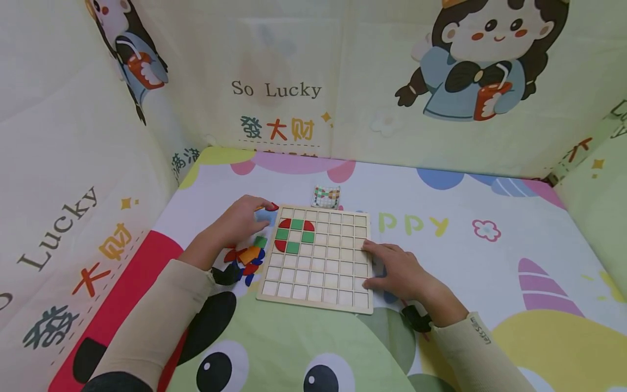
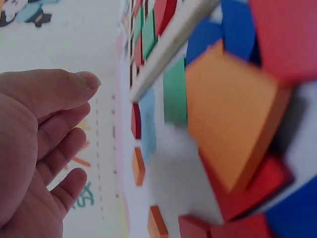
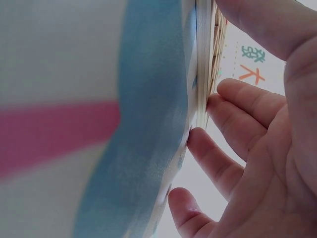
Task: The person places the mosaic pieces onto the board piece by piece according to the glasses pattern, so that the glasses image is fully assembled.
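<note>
A wooden grid board (image 1: 339, 267) lies flat on the table cover. In its upper left cells sit several green square pieces (image 1: 296, 224) and red rounded pieces (image 1: 284, 223). My left hand (image 1: 237, 219) hovers beside the board's upper left corner, fingers loosely bent with nothing between them in the left wrist view. Close to its fingertips in the head view lies a red piece (image 1: 271, 207). My right hand (image 1: 399, 270) rests at the board's right edge, thumb and fingers spread, with fingertips touching the frame.
A loose pile of red, blue, green and orange pieces (image 1: 249, 255) lies left of the board, under the left wrist. Behind the board is a small printed pattern card (image 1: 325, 197). Printed cloth walls (image 1: 352, 81) enclose the back and sides of the table.
</note>
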The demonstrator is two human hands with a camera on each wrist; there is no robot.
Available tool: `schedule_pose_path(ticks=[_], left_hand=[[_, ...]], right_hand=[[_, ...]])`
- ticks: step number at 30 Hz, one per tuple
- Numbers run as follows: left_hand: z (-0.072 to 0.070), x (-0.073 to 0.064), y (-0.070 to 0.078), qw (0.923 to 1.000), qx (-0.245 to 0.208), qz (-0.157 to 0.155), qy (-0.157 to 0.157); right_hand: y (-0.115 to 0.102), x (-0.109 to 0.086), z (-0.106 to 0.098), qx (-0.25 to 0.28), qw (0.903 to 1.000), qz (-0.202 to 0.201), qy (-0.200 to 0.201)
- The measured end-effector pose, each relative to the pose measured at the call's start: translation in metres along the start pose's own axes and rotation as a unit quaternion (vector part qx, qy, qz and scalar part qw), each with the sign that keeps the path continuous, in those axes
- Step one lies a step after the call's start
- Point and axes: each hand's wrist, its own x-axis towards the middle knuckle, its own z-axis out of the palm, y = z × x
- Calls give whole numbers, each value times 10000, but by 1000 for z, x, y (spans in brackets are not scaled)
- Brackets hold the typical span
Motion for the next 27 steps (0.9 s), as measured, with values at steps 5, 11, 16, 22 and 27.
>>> schedule_pose_path(ticks=[5,11,16,22,27], left_hand=[[-3,11,-7,9998,81,-150,39],[-1,24,-13,9999,79,-128,70],[1,37,-15,9998,-1,-171,46],[6,51,-16,9995,-52,-306,-2],[7,55,-17,9991,0,-408,-91]], right_hand=[[0,0,1,37,10000,-5,7],[2,0,1,44,10000,51,-2],[3,0,2,2,10000,29,19],[2,0,1,19,10000,19,12],[2,1,1,30,10000,19,-7]])
